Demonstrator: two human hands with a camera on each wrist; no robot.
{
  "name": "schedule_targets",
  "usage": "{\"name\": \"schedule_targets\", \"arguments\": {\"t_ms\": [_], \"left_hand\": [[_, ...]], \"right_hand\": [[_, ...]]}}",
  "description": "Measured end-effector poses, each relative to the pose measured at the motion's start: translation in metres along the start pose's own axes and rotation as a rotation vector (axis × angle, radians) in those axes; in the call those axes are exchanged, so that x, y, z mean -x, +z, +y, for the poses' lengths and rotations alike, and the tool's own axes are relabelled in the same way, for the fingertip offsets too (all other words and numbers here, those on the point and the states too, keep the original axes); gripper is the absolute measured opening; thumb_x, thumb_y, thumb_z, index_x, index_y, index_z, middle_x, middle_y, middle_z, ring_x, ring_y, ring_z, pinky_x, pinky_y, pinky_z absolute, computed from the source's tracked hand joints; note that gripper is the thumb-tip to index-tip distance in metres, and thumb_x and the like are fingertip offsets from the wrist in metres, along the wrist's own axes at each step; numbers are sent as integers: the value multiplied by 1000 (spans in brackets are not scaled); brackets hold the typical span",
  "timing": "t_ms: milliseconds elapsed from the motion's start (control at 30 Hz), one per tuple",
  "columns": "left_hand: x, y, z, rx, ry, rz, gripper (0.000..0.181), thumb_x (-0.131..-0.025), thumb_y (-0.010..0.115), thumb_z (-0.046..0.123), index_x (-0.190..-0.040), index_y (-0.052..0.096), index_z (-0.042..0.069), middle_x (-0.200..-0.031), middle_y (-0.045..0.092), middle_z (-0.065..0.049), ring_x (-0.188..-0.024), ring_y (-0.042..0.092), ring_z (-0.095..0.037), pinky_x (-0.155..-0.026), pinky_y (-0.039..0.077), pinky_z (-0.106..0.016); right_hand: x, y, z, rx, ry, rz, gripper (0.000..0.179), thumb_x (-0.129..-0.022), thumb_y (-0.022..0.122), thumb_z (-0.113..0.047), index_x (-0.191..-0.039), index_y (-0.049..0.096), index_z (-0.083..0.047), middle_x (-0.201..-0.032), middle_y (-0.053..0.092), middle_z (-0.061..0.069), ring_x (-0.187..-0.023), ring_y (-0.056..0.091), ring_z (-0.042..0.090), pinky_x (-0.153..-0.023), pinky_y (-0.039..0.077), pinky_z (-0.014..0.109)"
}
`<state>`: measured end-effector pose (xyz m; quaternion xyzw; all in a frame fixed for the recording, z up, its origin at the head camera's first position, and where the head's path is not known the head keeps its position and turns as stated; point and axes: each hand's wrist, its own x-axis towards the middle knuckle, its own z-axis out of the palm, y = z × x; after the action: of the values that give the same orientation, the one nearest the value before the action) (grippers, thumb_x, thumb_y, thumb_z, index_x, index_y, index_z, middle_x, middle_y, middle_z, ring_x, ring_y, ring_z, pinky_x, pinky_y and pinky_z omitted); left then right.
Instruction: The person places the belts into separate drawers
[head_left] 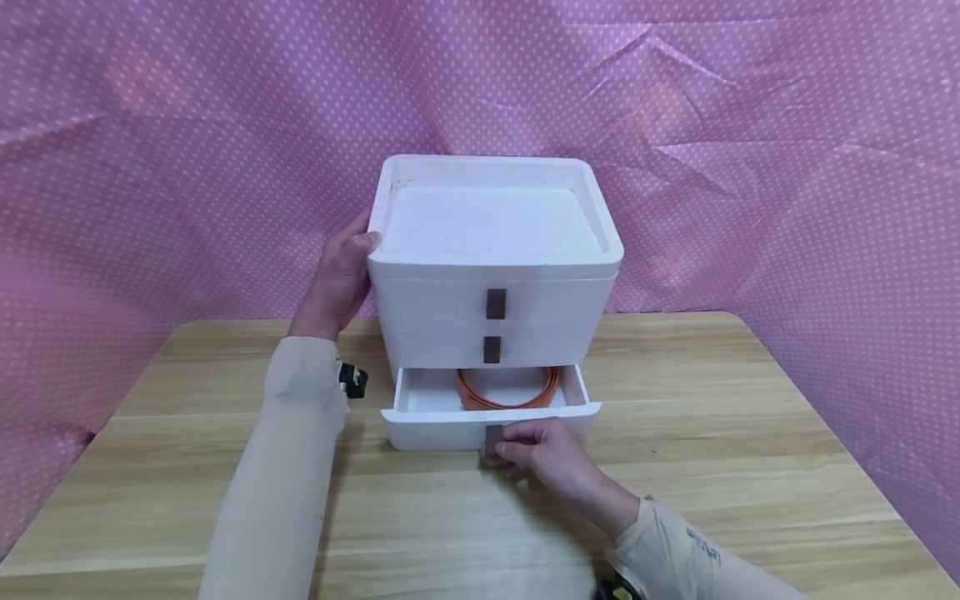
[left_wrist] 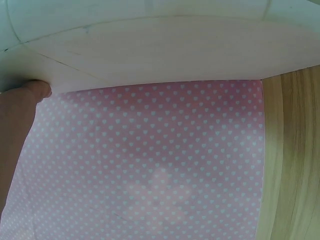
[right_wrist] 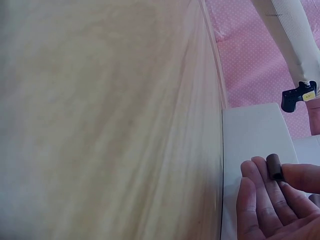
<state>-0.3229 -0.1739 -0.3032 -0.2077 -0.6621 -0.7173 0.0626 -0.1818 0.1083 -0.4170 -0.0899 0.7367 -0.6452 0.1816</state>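
Note:
A white drawer unit [head_left: 495, 221] with a tray-like top stands on the table. Its bottom drawer [head_left: 435, 433] is pulled partway out, and inside lies an orange coil [head_left: 483, 403] of cable or tubing. My right hand [head_left: 558, 462] pinches the brown tab handle [head_left: 494, 435] on that drawer's front; in the right wrist view the thumb and index finger hold the handle [right_wrist: 274, 166], the other fingers extended beneath. My left hand [head_left: 337, 271] rests against the unit's upper left side, thumb at the top rim, fingers laid along the side and partly hidden behind it.
The two upper drawers are closed, each with a brown tab, such as the top tab [head_left: 496, 304]. The wooden table [head_left: 712, 417] extends on both sides of the unit. Behind hangs a pink dotted cloth [head_left: 300, 125]. A small black device [head_left: 352, 380] is strapped at my left wrist.

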Motion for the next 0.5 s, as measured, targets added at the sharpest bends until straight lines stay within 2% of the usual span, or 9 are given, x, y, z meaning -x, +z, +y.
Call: {"name": "schedule_targets", "arguments": {"t_ms": [500], "left_hand": [[0, 1, -1, -7, 4, -10, 63, -94, 46, 27, -156, 30, 26, -158, 31, -1, -142, 29, -25, -117, 22, -47]], "right_hand": [[-3, -1, 0, 14, -4, -3, 18, -92, 62, -4, -103, 70, 9, -97, 72, 18, -90, 70, 29, -74, 58, 43]]}}
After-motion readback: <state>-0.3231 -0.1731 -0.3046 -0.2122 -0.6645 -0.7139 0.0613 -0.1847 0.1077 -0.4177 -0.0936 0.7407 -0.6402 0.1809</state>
